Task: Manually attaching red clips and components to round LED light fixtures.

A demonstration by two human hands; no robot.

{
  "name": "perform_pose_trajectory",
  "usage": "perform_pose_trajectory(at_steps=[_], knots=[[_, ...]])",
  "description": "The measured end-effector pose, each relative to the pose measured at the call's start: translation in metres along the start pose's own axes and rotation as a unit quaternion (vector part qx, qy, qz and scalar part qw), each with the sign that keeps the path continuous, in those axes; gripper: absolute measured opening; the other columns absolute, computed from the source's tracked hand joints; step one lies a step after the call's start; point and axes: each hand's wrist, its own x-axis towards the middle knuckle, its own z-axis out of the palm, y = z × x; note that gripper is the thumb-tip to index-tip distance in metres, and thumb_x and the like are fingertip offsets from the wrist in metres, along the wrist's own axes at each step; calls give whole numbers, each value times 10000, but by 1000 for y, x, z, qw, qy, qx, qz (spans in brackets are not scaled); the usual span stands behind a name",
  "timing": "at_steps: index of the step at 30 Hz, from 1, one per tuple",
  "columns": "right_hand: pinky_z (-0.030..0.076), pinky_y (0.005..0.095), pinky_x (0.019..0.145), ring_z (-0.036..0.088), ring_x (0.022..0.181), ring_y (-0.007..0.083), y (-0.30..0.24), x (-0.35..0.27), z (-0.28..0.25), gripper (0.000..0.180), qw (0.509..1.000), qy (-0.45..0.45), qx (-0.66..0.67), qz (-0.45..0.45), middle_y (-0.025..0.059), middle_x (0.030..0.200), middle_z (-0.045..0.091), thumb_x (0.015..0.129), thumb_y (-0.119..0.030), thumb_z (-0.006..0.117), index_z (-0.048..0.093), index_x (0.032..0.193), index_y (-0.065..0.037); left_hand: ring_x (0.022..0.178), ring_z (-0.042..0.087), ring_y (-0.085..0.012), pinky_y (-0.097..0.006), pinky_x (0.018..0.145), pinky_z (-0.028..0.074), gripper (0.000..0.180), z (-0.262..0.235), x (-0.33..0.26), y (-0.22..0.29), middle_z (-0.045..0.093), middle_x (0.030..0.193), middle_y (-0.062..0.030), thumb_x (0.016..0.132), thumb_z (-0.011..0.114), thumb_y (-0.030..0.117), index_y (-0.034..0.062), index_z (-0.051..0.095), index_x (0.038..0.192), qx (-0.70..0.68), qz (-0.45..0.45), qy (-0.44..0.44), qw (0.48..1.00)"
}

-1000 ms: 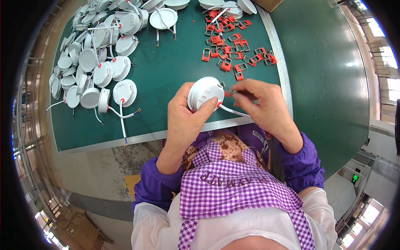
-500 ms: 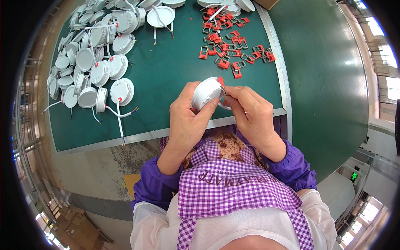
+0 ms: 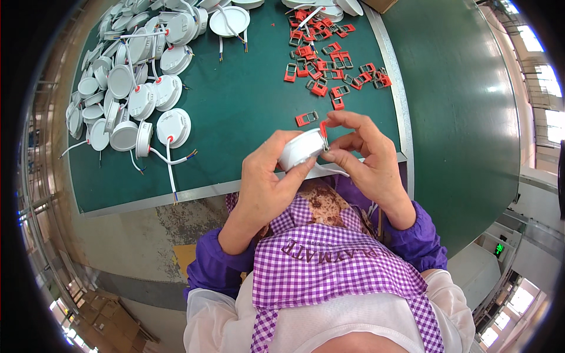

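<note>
Round white plastic lamp housing (image 3: 301, 148), held edge-on above the near edge of the green bench (image 3: 247, 112). The left hand (image 3: 268, 176) is closed around its rim from below; the right hand (image 3: 365, 156) pinches a small red plastic spring clip (image 3: 323, 130) against the housing's upper rim. The housing looks light, rigid and smooth, so best taken by the rim; the clip looks stiff and springy. Beyond the grip lie loose red clips (image 3: 329, 65); to its far left, a heap of white housings with trailing wires (image 3: 129, 88).

Right hand (image 3: 368, 156) now presses red clip (image 3: 323, 128) onto lamp (image 3: 301, 148).
</note>
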Motion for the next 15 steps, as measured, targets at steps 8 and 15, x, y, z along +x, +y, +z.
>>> perform_pose_trajectory(at_steps=[8,15], knots=[[537,277,712,694,776,138,-11,-14,-10,478,993,-83,-70,36,105,986,686,770,-32,735,566,1217,-21,827,680,-195,-307,699,526,276,3,-12,1,683,921,-114,806,680,33,28,627,1077,-19,6,-47,999],[553,239,741,676,886,141,-13,3,-11,445,982,-103,16,156,141,1085,653,787,48,699,557,1209,45,817,643,-112,-262,692,509,271,2,-15,-2,673,904,-77,818,685,43,-2,617,1077,-69,-24,-42,996]])
